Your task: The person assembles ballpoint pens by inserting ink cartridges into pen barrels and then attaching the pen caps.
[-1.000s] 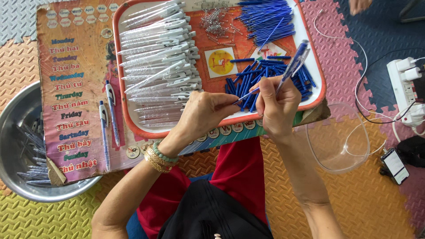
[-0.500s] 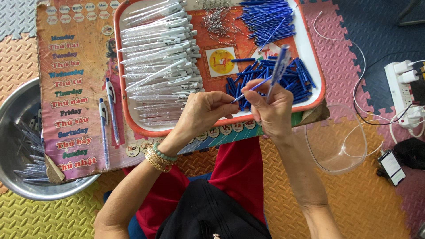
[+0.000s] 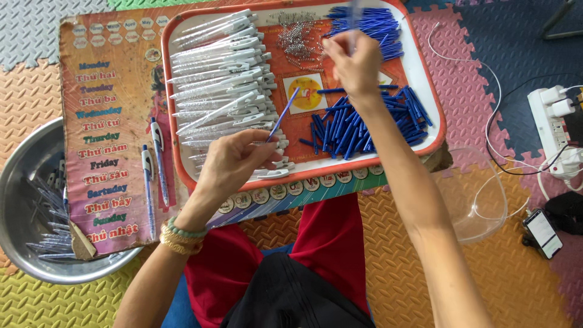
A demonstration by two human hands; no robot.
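Pen parts being handled over the orange tray.
Left hand, curled near the tray's front rim, pinches a thin blue refill pointing upward; right hand, arm outstretched, grips a blurred pen barrel above the tray's far side.

A printed board carries rows of coloured lettering along its left edge and round labels across its top. A yellow square sticker marks the tray's centre. 1 phone screen, seemingly lit, lies far right.
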